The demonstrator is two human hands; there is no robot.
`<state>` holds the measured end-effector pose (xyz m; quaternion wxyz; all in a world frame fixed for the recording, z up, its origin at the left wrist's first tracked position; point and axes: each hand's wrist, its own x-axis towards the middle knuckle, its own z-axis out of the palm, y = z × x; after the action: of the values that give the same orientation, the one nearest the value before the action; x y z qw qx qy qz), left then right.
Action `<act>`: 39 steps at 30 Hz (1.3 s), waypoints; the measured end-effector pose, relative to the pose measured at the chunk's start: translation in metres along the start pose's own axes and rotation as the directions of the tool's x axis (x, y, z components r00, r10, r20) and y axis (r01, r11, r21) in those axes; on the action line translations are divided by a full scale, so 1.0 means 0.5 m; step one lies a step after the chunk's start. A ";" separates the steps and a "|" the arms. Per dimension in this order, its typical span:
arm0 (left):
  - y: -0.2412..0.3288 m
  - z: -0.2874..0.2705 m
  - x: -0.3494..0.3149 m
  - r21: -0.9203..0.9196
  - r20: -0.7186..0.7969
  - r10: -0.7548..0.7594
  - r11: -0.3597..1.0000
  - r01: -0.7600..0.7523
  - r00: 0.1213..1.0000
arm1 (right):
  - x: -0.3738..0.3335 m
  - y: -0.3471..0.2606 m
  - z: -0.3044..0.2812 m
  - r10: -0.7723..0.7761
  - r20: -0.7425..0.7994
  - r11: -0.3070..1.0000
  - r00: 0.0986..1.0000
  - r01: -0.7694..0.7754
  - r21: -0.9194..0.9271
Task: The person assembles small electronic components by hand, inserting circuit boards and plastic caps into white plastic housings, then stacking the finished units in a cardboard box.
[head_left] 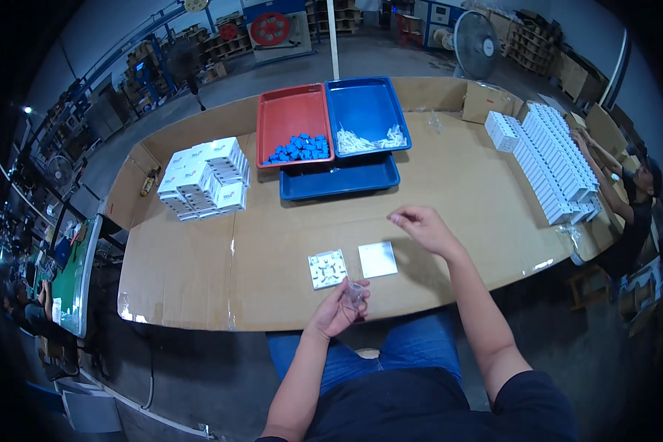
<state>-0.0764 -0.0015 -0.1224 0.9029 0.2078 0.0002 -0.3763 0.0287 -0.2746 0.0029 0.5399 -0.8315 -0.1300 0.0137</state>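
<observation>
Here: left hand (337,311) grips one clear bag (355,293); right hand (422,226) pinched, contents unclear; two white plates (327,268); three trays (293,115).

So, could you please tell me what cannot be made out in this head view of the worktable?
- Left hand: holds a small clear item, too small and see-through to identify.
- Right hand: fingers pinched; anything between them is too small to see.
- Lower blue tray: contents hidden by the red tray and upper blue tray.
- Blue pieces, white pieces: too small.
</observation>
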 end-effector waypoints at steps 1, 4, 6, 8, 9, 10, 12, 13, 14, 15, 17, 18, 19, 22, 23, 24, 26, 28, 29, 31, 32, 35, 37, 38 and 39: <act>-0.003 -0.009 0.008 0.001 0.003 0.002 1.000 -0.002 1.000 | 0.039 0.009 -0.010 -0.003 -0.001 1.000 1.000 0.003 -0.002; -0.005 -0.027 0.013 -0.150 0.097 -0.045 0.987 0.059 0.994 | 0.157 0.022 -0.037 -0.092 -0.094 0.989 0.991 0.080 -0.126; -0.004 -0.015 0.007 -0.134 0.065 -0.056 0.989 0.064 0.996 | 0.245 0.030 -0.053 -0.050 -0.089 0.958 0.995 0.022 -0.284; -0.002 -0.020 0.004 -0.131 0.068 -0.061 0.989 0.069 0.996 | 0.330 0.044 -0.056 -0.091 -0.103 0.915 0.990 0.043 -0.400; 0.001 -0.025 0.009 -0.131 0.066 -0.054 0.989 0.063 0.996 | 0.370 0.053 -0.058 -0.126 -0.120 0.859 0.985 0.047 -0.510; 0.001 -0.018 0.013 -0.118 0.042 -0.065 0.991 0.069 0.997 | 0.410 0.085 -0.069 -0.205 -0.165 0.824 0.965 0.080 -0.561; -0.002 -0.015 0.017 -0.097 -0.011 -0.074 0.993 0.073 0.997 | 0.480 0.126 -0.088 -0.250 -0.141 0.740 0.958 0.095 -0.666; 0.001 -0.014 0.018 -0.103 -0.019 -0.077 0.992 0.075 0.997 | 0.510 0.138 -0.093 -0.298 -0.109 0.642 0.948 0.114 -0.758; 0.003 -0.010 0.017 -0.115 0.003 -0.084 0.990 0.083 0.996 | 0.533 0.146 -0.095 -0.288 -0.106 0.647 0.952 0.112 -0.754; 0.004 -0.006 0.018 -0.127 0.026 -0.092 0.987 0.095 0.995 | 0.551 0.155 -0.099 -0.305 -0.028 0.553 0.952 0.153 -0.819; 0.008 0.004 0.017 -0.120 0.012 -0.097 0.988 0.098 0.995 | 0.573 0.171 -0.094 -0.301 0.056 0.462 0.952 0.197 -0.865; 0.008 0.006 0.018 -0.104 0.011 -0.098 0.990 0.099 0.995 | 0.579 0.179 -0.097 -0.286 0.085 0.453 0.954 0.213 -0.866; 0.008 0.003 0.017 -0.110 0.003 -0.098 0.989 0.098 0.995 | 0.586 0.175 -0.092 -0.279 0.119 0.444 0.953 0.238 -0.864; 0.009 -0.002 0.020 -0.122 0.024 -0.099 0.987 0.101 0.995 | 0.593 0.170 -0.086 -0.210 0.160 0.470 0.964 0.243 -0.849; 0.009 -0.003 0.021 -0.105 0.024 -0.101 0.989 0.103 0.995 | 0.594 0.171 -0.087 -0.183 0.184 0.489 0.966 0.252 -0.835; 0.009 -0.001 0.021 -0.087 0.025 -0.101 0.991 0.103 0.995 | 0.596 0.171 -0.087 -0.180 0.186 0.488 0.966 0.252 -0.836; 0.010 0.008 0.020 -0.090 0.026 -0.102 0.991 0.104 0.994 | 0.595 0.175 -0.089 -0.142 0.151 0.515 0.978 0.203 -0.833; 0.011 0.011 0.021 -0.092 0.023 -0.098 0.991 0.100 0.995 | 0.604 0.169 -0.094 -0.095 0.129 0.542 0.987 0.160 -0.825; 0.011 0.011 0.021 -0.100 0.032 -0.086 0.991 0.089 0.996 | 0.605 0.165 -0.091 -0.050 0.107 0.567 0.993 0.116 -0.815; 0.010 0.010 0.021 -0.104 0.046 -0.071 0.992 0.075 0.996 | 0.601 0.168 -0.082 -0.051 0.058 0.594 0.997 0.077 -0.800; 0.009 0.008 0.021 -0.089 0.021 -0.074 0.993 0.076 0.997 | 0.600 0.171 -0.082 -0.051 0.006 0.621 0.999 0.036 -0.783; 0.002 -0.007 0.021 -0.082 0.005 -0.080 0.993 0.080 0.997 | 0.593 0.186 -0.085 -0.098 -0.098 0.756 0.990 0.009 -0.654; 0.003 -0.007 0.020 -0.093 0.001 -0.080 0.993 0.079 0.997 | 0.591 0.179 -0.080 -0.086 -0.126 0.815 0.988 -0.003 -0.579; 0.008 -0.002 0.016 -0.135 0.010 -0.076 0.988 0.076 0.997 | 0.588 0.167 -0.074 -0.105 -0.113 0.755 0.988 0.006 -0.656; 0.011 0.001 0.012 -0.177 0.019 -0.071 0.982 0.073 0.997 | 0.585 0.155 -0.066 -0.124 -0.098 0.688 0.988 0.014 -0.725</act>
<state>-0.0687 -0.0023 -0.1206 0.9035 0.1243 0.0357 -0.4086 0.3322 -0.2662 -0.0190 0.1773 -0.9700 -0.1183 -0.1166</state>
